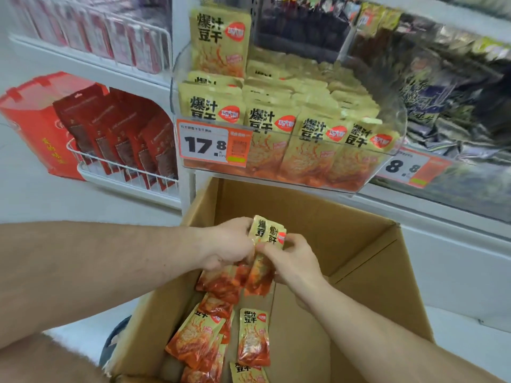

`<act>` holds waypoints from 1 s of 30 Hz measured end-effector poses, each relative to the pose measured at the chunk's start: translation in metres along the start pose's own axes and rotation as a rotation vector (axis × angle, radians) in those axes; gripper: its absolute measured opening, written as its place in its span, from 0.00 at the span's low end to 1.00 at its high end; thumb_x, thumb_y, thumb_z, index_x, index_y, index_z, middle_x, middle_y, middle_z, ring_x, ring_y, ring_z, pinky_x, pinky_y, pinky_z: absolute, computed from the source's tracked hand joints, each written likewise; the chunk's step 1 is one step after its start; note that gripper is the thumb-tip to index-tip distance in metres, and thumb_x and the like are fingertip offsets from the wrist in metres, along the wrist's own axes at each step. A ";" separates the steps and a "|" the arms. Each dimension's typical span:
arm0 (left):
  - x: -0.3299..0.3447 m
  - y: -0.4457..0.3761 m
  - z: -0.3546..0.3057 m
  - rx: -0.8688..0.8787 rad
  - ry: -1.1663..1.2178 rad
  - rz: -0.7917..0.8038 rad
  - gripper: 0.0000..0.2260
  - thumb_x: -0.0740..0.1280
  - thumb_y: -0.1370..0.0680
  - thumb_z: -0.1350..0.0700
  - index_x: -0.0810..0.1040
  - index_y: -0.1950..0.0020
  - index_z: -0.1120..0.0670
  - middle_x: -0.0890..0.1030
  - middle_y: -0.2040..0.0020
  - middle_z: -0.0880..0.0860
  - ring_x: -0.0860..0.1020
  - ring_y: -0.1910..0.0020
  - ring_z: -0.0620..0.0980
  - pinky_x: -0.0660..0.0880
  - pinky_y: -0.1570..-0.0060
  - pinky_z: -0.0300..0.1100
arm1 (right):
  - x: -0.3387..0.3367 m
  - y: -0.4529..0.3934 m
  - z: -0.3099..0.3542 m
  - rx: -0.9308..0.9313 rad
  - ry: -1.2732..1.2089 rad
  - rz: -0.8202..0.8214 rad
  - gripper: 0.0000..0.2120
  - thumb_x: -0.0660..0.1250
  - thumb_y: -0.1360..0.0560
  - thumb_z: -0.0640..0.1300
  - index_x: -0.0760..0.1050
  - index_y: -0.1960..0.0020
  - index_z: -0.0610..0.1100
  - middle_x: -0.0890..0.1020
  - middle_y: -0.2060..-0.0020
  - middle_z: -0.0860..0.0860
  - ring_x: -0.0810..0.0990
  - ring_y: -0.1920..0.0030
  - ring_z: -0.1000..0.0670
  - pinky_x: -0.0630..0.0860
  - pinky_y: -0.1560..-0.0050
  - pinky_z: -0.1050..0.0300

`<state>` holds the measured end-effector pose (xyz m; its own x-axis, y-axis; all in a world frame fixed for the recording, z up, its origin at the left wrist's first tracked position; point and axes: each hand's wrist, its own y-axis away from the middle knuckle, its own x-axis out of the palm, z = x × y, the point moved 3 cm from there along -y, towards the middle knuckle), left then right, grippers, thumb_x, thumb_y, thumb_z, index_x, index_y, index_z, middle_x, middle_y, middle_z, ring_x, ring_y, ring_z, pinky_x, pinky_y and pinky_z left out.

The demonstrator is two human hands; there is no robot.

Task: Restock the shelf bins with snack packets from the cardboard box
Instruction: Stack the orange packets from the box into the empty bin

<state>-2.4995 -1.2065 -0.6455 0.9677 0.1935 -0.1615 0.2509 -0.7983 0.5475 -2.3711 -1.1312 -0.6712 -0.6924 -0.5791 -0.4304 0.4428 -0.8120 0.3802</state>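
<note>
An open cardboard box [356, 239] stands below the shelf, with several yellow-and-orange snack packets [253, 337] lying loose on its bottom. Above the box, my left hand [226, 244] and my right hand [290, 258] together grip a small bunch of the same packets [266, 236], held upright. The clear plastic shelf bin [387, 164] just above is packed with rows of identical packets [309, 134] standing on end.
An orange price tag [214, 145] reading 17.8 hangs on the bin's front. Red packets fill a white wire basket [119, 167] at the left, beside a red box [33, 125]. A bin of dark packets [456, 106] sits at the right.
</note>
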 end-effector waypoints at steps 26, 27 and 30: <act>-0.067 0.093 -0.101 0.550 0.172 -0.026 0.26 0.66 0.25 0.76 0.74 0.34 0.52 0.83 0.40 0.53 0.81 0.40 0.51 0.78 0.41 0.45 | -0.061 0.043 0.183 -0.350 0.014 0.322 0.17 0.77 0.35 0.42 0.82 0.46 0.43 0.87 0.51 0.48 0.85 0.48 0.46 0.78 0.43 0.48; -0.069 0.095 -0.105 0.568 0.179 -0.030 0.26 0.66 0.25 0.76 0.73 0.34 0.52 0.83 0.40 0.53 0.81 0.40 0.51 0.78 0.41 0.45 | -0.061 0.043 0.188 -0.355 -0.008 0.338 0.19 0.77 0.36 0.43 0.82 0.46 0.43 0.86 0.50 0.47 0.85 0.48 0.45 0.79 0.44 0.47; -0.074 0.099 -0.116 0.607 0.185 -0.072 0.25 0.66 0.24 0.74 0.74 0.35 0.50 0.83 0.40 0.53 0.81 0.41 0.50 0.77 0.39 0.49 | -0.062 0.041 0.202 -0.372 -0.061 0.359 0.16 0.76 0.32 0.40 0.81 0.45 0.41 0.86 0.50 0.45 0.85 0.49 0.43 0.80 0.50 0.47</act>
<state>-2.5435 -1.2339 -0.4840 0.9504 0.3110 -0.0067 0.3106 -0.9500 -0.0314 -2.4254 -1.1144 -0.4633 -0.4872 -0.8294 -0.2733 0.8230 -0.5407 0.1739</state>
